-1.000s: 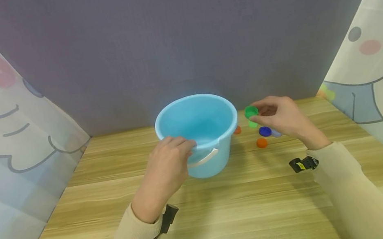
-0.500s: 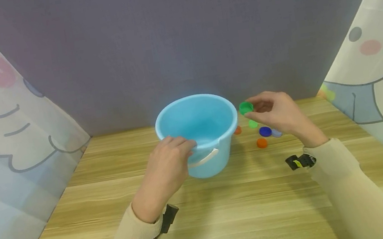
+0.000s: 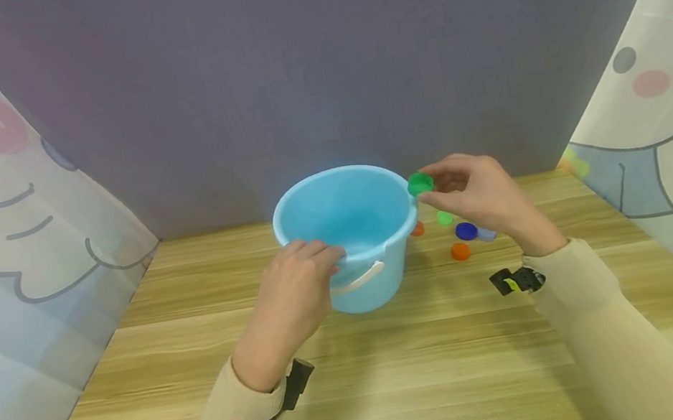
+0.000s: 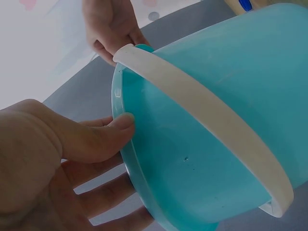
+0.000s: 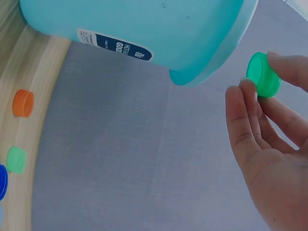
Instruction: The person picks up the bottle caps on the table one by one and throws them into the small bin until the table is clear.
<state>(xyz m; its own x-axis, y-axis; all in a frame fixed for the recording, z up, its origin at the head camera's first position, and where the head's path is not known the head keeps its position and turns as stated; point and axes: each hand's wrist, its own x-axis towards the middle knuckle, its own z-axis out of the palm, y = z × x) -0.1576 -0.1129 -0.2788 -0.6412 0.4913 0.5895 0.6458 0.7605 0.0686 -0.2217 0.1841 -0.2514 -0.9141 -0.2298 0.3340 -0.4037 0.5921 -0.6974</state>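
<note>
On my feed I see right grip (image 3: 479, 191) pinching a green round plastic cap (image 3: 420, 184) at its tips, hollow side showing, cap just beside the rim of a light-blue plastic bucket (image 3: 386, 282), left grip (image 3: 292, 285) clamped on that rim.

Our left hand (image 3: 290, 289) grips the bucket (image 3: 342, 202) near the desk's (image 3: 427, 378) far edge; our right hand (image 3: 479, 194) pinches a green cap (image 3: 420, 184).

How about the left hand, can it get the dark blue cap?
Probably not: the left hand grips the bucket, which stands between it and the dark blue cap.
</note>
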